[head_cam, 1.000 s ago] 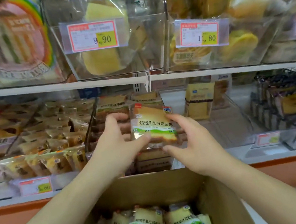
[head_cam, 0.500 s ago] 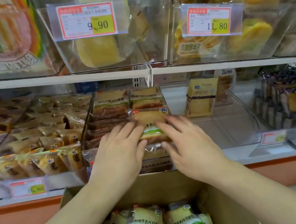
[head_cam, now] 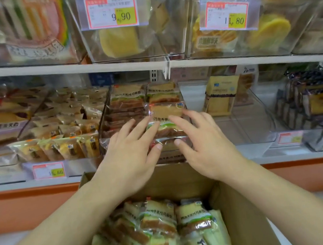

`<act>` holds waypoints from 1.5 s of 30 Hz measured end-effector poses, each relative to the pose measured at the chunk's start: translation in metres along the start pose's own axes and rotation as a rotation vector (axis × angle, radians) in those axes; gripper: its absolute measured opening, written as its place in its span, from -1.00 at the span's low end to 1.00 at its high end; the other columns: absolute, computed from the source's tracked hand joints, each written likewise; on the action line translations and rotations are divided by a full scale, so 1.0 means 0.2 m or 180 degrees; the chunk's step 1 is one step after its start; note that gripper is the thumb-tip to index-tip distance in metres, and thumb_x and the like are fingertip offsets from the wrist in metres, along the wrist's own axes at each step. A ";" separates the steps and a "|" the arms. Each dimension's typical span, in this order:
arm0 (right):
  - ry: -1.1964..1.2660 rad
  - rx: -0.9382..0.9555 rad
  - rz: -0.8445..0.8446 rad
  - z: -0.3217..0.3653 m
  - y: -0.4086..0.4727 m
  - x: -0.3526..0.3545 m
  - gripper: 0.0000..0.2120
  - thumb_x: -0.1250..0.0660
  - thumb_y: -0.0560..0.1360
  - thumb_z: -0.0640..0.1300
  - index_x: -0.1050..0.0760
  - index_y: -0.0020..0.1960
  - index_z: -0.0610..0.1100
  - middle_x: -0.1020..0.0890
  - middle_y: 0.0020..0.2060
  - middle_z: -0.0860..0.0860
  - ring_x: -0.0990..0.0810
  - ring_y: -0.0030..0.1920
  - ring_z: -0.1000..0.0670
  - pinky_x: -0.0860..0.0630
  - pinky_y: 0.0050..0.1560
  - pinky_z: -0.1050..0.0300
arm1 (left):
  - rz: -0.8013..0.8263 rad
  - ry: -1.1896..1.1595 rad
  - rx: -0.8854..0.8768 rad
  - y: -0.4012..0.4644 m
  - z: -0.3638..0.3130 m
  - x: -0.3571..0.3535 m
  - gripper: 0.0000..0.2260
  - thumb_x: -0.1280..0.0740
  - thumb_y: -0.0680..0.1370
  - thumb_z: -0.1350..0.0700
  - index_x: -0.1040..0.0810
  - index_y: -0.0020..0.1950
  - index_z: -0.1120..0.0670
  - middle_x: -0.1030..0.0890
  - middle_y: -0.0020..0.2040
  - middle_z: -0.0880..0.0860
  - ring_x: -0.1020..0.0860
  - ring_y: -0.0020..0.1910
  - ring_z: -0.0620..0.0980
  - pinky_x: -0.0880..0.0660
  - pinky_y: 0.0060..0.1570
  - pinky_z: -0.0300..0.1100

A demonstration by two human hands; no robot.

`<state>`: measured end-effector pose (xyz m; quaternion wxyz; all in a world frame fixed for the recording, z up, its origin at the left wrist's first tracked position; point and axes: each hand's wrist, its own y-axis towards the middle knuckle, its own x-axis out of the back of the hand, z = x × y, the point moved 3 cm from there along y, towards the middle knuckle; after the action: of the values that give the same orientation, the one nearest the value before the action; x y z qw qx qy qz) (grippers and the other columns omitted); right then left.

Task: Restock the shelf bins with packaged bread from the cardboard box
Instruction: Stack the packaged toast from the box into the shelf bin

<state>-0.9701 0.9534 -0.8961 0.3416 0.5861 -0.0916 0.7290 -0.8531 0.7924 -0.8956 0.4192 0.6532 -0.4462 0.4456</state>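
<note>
Clear-plastic wrapped bread packet with green band [head_cam: 166, 119], at 12 o'clock in the centre shelf bin [head_cam: 102, 119], pressed flat by left hand [head_cam: 128, 153] and right hand [head_cam: 204, 143], fingers straight, gripping nothing. Judged: seating step; next, reach back to brown cardboard box [head_cam: 239, 204] at 6 o'clock. Readable, left to right: 9.90, 11.80 on red-bordered price tags; packet print too blurred.

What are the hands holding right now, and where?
Nothing is gripped. The left hand and right hand rest straight fingers on the front of a clear-wrapped toast bread packet in the shelf bin.
</note>
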 end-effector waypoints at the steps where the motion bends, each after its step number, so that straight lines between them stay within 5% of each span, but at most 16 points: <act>1: 0.0092 0.0055 -0.0139 0.02 -0.02 0.02 -0.49 -0.21 0.69 0.10 -0.28 0.62 0.12 -0.33 0.54 0.05 -0.21 0.56 0.00 -0.33 0.54 -0.04 | 0.0016 -0.0099 -0.0009 -0.03 0.00 0.02 -0.45 -0.04 0.70 -0.23 -0.07 0.69 -0.17 -0.04 0.68 -0.18 0.01 0.66 0.00 -0.06 0.62 0.09; 5: 0.0460 0.0298 -0.0119 0.10 -0.12 -0.02 -0.65 -0.30 0.66 0.02 -0.50 0.43 0.02 -0.51 0.25 0.10 -0.49 0.28 0.04 -0.52 0.25 0.04 | 0.0073 -0.0339 0.0007 -0.17 0.01 0.07 -0.48 -0.10 0.70 -0.19 -0.21 0.66 -0.12 -0.19 0.65 -0.15 -0.11 0.63 -0.11 -0.10 0.62 -0.03; 11: 0.0282 0.0322 0.1256 0.12 -0.21 -0.43 -0.58 -0.42 0.60 0.06 -0.48 0.44 0.14 -0.57 0.27 0.12 -0.55 0.29 0.01 -0.55 0.31 -0.07 | 0.0525 -0.0292 0.0114 -0.43 0.04 0.02 -0.50 -0.11 0.69 -0.22 -0.29 0.62 -0.15 -0.27 0.61 -0.21 -0.19 0.57 -0.21 -0.04 0.50 -0.33; 21: 0.0110 -0.0140 0.2472 -0.02 -0.35 -1.03 -0.18 -0.55 0.44 0.07 -0.28 0.63 0.11 -0.47 0.51 0.02 -0.46 0.49 -0.06 -0.43 0.48 0.01 | 0.2251 0.0391 0.0299 -0.56 0.19 -0.13 -0.38 -0.13 0.67 -0.29 -0.06 0.68 -0.14 -0.14 0.65 -0.12 -0.14 0.62 -0.03 -0.22 0.57 -0.03; 29: 0.0412 -0.0455 0.2250 -0.06 -0.37 -1.02 -0.41 -0.58 0.49 0.01 -0.52 0.49 0.14 -0.59 0.44 0.09 -0.47 0.50 0.01 -0.40 0.48 0.12 | 0.2576 0.0485 0.0237 -0.49 0.22 -0.15 -0.38 -0.17 0.65 -0.30 -0.18 0.65 -0.08 -0.27 0.60 -0.05 -0.26 0.57 0.05 -0.36 0.48 0.06; 34: 0.0883 -0.0854 0.2197 -0.06 -0.33 -0.92 -0.77 -0.55 0.53 -0.12 -0.73 0.06 0.21 -0.71 0.20 0.14 -0.64 0.22 0.09 -0.57 0.20 0.15 | 0.2711 0.0392 0.0293 -0.48 0.20 -0.14 -0.37 -0.18 0.64 -0.32 -0.19 0.65 -0.10 -0.27 0.61 -0.05 -0.28 0.57 0.05 -0.37 0.47 0.06; 37: 0.1139 -0.0967 0.2210 -0.04 -0.31 -0.86 -0.53 -0.54 0.52 -0.22 -0.60 -0.36 0.30 -0.68 -0.24 0.17 -0.59 -0.26 0.20 -0.60 -0.10 0.15 | 0.2758 0.0588 0.0276 -0.49 0.21 -0.13 -0.38 -0.21 0.63 -0.32 -0.24 0.63 -0.09 -0.32 0.57 -0.04 -0.30 0.54 0.06 -0.39 0.45 0.06; 42: 0.1638 -0.0974 0.2181 0.04 -0.32 -0.66 -0.81 -0.53 0.54 -0.21 -0.75 -0.04 0.09 -0.68 -0.26 0.22 -0.59 -0.27 0.15 -0.59 -0.14 0.17 | 0.2472 0.0333 0.0687 -0.45 0.22 -0.10 -0.40 -0.17 0.62 -0.37 -0.33 0.56 -0.06 -0.52 0.42 0.02 -0.52 0.34 0.06 -0.51 0.30 0.02; 45: 0.1763 -0.0726 0.2223 0.11 -0.34 -0.50 -0.79 -0.51 0.55 -0.24 -0.75 -0.05 0.09 -0.69 -0.29 0.20 -0.61 -0.27 0.11 -0.60 -0.12 0.10 | 0.2412 -0.0396 0.0894 -0.42 0.20 -0.08 -0.16 -0.35 0.53 -0.36 -0.06 0.67 -0.11 -0.48 0.48 0.01 -0.54 0.32 0.04 -0.52 0.29 -0.06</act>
<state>-0.9044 0.9531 -1.0001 0.1494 0.2620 -0.2685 0.9149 -0.7675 0.7789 -0.9330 0.1043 0.5192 -0.6145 0.5848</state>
